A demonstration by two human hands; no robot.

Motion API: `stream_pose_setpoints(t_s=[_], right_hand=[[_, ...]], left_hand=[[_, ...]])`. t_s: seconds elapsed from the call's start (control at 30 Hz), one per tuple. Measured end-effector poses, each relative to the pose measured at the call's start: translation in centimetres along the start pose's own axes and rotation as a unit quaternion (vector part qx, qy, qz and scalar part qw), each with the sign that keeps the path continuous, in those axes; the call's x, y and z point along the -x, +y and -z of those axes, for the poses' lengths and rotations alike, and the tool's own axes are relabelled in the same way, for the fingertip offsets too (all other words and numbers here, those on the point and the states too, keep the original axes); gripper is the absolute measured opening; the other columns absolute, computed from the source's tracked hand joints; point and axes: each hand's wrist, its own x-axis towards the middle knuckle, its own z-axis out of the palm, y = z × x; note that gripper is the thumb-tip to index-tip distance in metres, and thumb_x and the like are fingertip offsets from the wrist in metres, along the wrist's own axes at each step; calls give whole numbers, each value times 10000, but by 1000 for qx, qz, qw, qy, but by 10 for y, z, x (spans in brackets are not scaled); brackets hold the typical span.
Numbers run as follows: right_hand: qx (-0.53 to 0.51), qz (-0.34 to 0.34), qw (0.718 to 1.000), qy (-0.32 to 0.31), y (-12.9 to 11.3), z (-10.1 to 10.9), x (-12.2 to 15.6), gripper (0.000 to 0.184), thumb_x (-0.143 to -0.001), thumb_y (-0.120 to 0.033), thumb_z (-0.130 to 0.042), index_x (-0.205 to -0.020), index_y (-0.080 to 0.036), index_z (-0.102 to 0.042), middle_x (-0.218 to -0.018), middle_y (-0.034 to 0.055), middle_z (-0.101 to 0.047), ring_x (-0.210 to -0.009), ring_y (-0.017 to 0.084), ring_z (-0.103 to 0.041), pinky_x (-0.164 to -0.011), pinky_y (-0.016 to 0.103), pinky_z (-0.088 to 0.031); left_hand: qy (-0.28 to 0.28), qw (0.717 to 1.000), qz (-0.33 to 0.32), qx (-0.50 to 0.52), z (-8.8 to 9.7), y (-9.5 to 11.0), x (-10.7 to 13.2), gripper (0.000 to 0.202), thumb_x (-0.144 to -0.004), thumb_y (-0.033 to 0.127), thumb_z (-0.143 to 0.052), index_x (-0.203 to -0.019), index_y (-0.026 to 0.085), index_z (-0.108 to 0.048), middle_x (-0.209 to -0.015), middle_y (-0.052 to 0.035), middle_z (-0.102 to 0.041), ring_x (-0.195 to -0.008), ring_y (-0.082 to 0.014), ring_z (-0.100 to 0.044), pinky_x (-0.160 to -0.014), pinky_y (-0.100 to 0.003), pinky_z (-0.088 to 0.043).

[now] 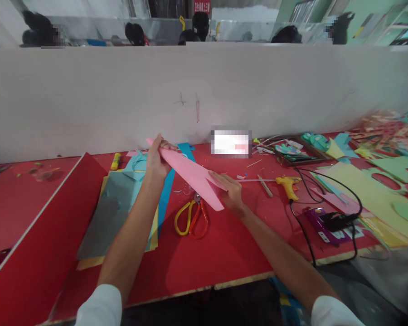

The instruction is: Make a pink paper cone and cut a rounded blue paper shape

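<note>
A pink sheet of paper (190,170) is held up above the red table, tilted down to the right, with a split or fold near its lower right end. My left hand (158,156) is closed on its upper left end. At the other end my right hand (228,188) grips the paper's edge, the fingers lying along it. Below the paper lies a pair of scissors (192,219) with one yellow and one red handle. Their blades are partly hidden under the pink sheet.
Grey and blue paper sheets (105,217) lie left, beside a red divider (51,222) and a yellow glue stick (115,161). On the right are a yellow glue gun (288,186), a purple power strip box (326,226) with black cables, and coloured paper (377,194). A white partition (88,99) stands behind.
</note>
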Motion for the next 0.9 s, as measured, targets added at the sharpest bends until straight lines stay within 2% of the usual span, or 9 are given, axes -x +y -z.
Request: stream_pose_setpoints(t_s=[0.17,0.3,0.47,0.57,0.73,0.9], right_hand=[[-3,47,999,2,-1,1,-1,584,-964,-70,-466,-1464,-286,-678,-1232,73,-807,-1001,215,-783,-844,354,-654],[9,63,998,3,0,-3,1,598,-964,-60,-435,-1443,-304,-698,-1220,56,-816,-975,219,-790,-806,366,-654],[8,57,998,12,-2,-5,2,635,-966,-47,-429,-1480,-340,-661,-1241,30,-810,-995,229,-788,-834,394,-652],[14,74,997,27,-2,-6,2,654,-970,-26,-423,-1501,-339,-640,-1236,31,-812,-991,228,-792,-832,389,-651],[33,48,998,33,1,-8,3,615,-944,-33,-451,-1431,-308,-708,-1219,33,-819,-980,231,-809,-867,379,-665],[25,10,999,26,1,-4,3,655,-872,-47,-509,-1466,-265,-677,-1379,33,-746,-1159,252,-783,-978,395,-665]], left_hand=[[26,1000,1,7,10,2,-8,422,-913,129,-772,-644,202,-455,-498,87,-422,-425,-44,-453,-530,-181,-476],[19,1000,8,1,14,-4,-10,403,-903,151,-791,-653,201,-479,-506,91,-438,-427,-42,-452,-542,-196,-483],[7,998,19,-52,10,-15,-6,426,-868,247,-854,-648,214,-489,-533,62,-497,-488,-89,-542,-585,-248,-527],[19,998,13,-60,8,-25,-4,406,-825,254,-898,-684,204,-520,-575,73,-515,-515,-74,-552,-613,-239,-530],[37,997,20,-65,9,-42,-3,400,-795,274,-924,-704,196,-542,-623,66,-557,-555,-67,-576,-647,-232,-535],[43,998,4,-55,7,-38,-2,356,-819,237,-901,-714,195,-563,-600,68,-549,-528,-67,-555,-622,-234,-528]])
